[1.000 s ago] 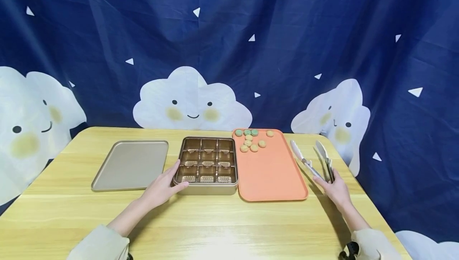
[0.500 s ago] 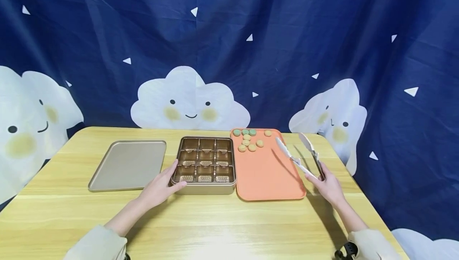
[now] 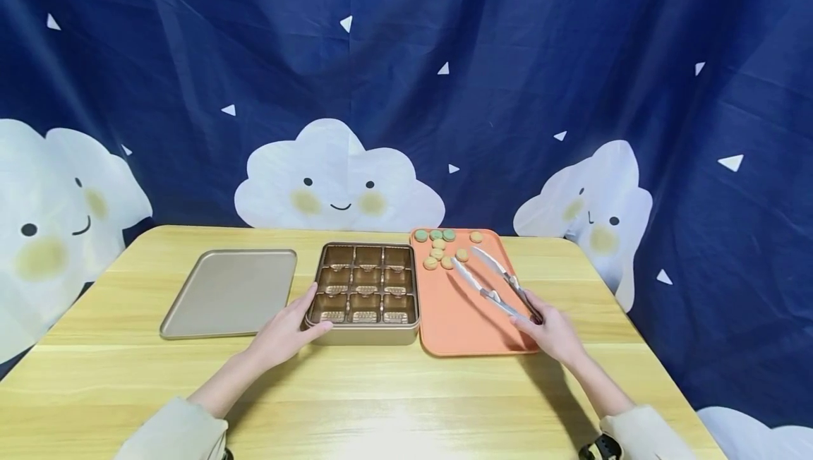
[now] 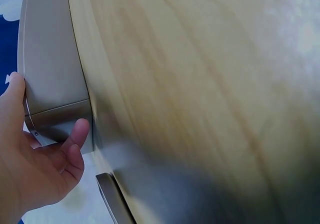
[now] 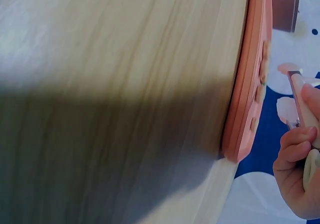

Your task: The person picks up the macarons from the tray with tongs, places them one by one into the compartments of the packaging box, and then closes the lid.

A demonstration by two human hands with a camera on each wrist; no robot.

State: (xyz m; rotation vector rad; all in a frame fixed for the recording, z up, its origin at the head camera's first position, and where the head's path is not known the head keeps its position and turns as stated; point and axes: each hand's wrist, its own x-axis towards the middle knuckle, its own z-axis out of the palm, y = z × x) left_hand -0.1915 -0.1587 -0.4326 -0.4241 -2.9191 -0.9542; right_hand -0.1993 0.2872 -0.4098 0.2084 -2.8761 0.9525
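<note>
We have the tongs (image 3: 492,295) over the orange tray (image 3: 447,329), arms spread apart, one tip close by the nearest yellow biscuits (image 3: 430,263); their shadow suggests they are raised, though we cannot tell whether a tip touches. Our right hand (image 3: 554,333) grips the tongs at the tray's near right corner. The step in hand seems to be bringing the tongs to the biscuits, and the next move calls, we judge, for setting both tips around a single one before squeezing, since its neighbours lie close enough to be nudged. The yellow biscuits and the three green biscuits (image 3: 435,235) lie toward the tray's far end. Just left of the tray stands the divided pan (image 3: 375,336), its near left corner held by the thumb and fingers of our left hand (image 3: 282,336); farther left of the tray lies a flat metal sheet (image 3: 231,292). Against a second ago, the tongs have swung from the tray's right side to over it, while the left hand and the pan keep their places.
</note>
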